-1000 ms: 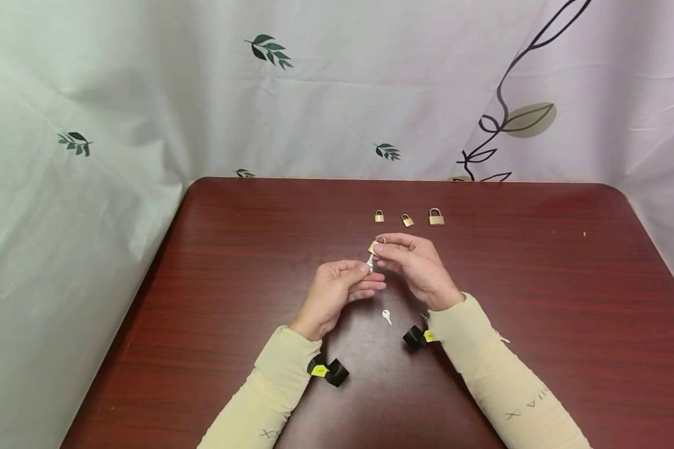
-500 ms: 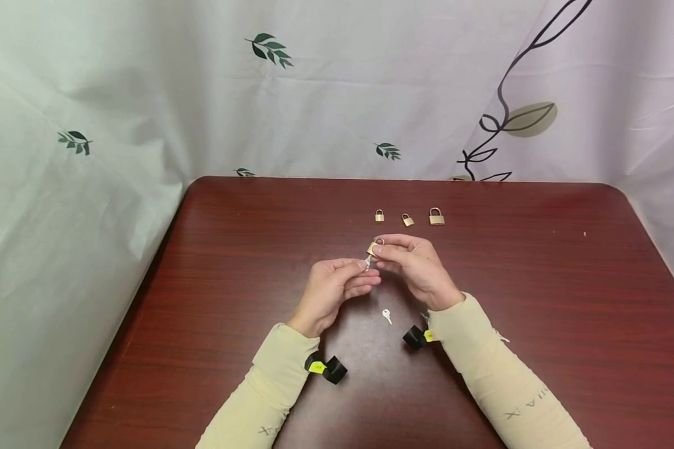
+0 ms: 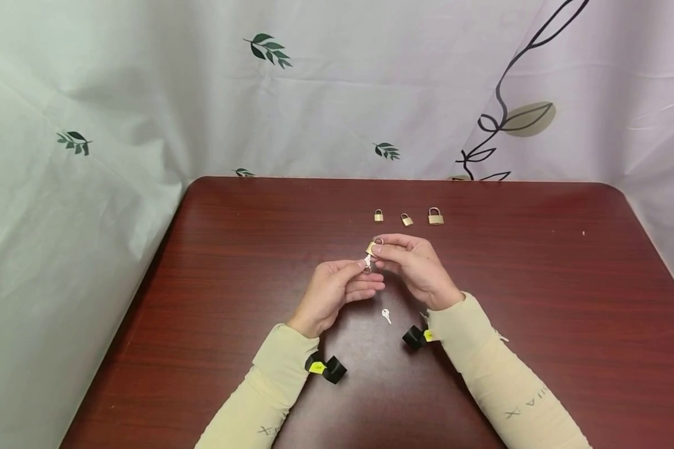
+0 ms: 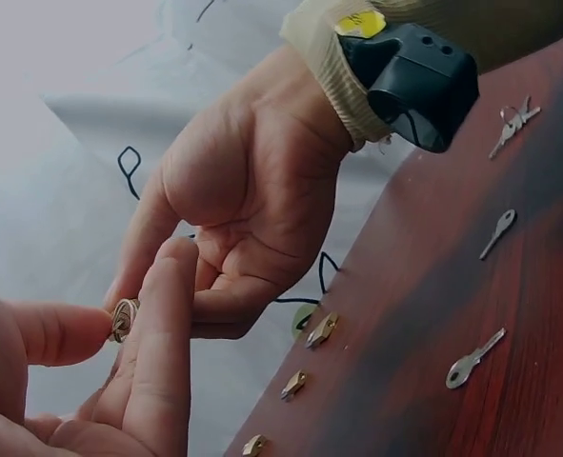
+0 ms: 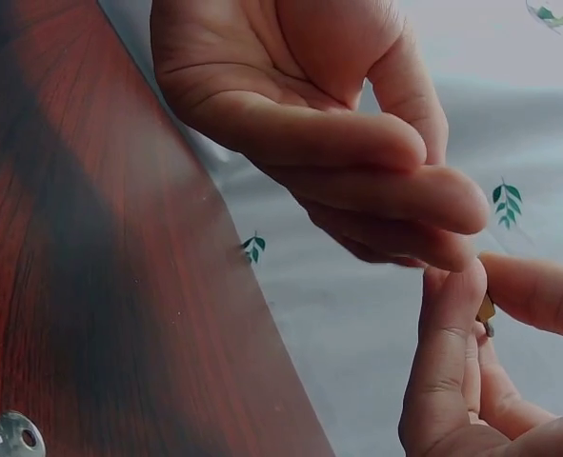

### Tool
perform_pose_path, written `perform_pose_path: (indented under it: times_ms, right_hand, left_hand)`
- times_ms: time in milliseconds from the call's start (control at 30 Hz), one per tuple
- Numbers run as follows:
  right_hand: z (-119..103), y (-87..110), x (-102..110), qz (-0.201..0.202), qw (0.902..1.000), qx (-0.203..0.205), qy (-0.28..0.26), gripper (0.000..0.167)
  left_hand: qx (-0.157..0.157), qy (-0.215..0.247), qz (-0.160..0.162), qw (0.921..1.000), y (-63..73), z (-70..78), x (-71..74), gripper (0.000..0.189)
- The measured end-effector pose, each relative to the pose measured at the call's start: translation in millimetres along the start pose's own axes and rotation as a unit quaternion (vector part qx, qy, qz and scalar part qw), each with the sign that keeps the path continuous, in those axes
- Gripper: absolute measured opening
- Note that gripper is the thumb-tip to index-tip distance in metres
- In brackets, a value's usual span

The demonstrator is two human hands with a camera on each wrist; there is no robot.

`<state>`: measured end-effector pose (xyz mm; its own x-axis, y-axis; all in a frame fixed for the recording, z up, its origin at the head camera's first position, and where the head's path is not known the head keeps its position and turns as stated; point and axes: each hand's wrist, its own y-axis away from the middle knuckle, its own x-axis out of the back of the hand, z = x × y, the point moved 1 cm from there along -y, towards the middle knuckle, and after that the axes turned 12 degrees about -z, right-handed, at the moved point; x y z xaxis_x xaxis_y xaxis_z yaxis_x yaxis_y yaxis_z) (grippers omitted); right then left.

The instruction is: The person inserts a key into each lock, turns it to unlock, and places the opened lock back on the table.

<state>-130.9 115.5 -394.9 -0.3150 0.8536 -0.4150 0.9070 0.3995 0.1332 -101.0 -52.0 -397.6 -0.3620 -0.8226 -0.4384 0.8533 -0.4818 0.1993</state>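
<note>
In the head view my left hand pinches a small silver key between thumb and index finger, its other fingers held out below. My right hand pinches the body of a small brass padlock, its shackle upward, with the key right at its underside. Whether the key is inside the keyhole I cannot tell. The right wrist view shows only a brass edge of the padlock between the right fingertips. A ring-like metal piece shows at the left fingertips in the left wrist view.
Three more brass padlocks, small, small and larger, lie in a row towards the far edge of the dark red table. A loose key lies below the hands. More keys lie by the right forearm.
The left hand shifts slightly left, then back a little right, with the key at the padlock throughout. The right hand and its padlock hardly move.
</note>
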Motion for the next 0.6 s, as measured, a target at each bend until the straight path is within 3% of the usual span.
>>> perform_pose_path:
  times_ms: [333, 600]
  right_hand:
    - [-0.8, -1.0, 1.4, 0.001, 1.0000, 0.004, 0.001, 0.031]
    - [-1.9, 0.2, 2.1, 0.002, 1.0000, 0.004, -0.001, 0.026]
  left_hand:
    - [-0.029, -0.064, 0.022, 0.9973, -1.1, 0.7, 2.4, 0.019]
    - [-0.042, -0.054, 0.045, 0.9966, -0.1, 3.7, 3.4, 0.019]
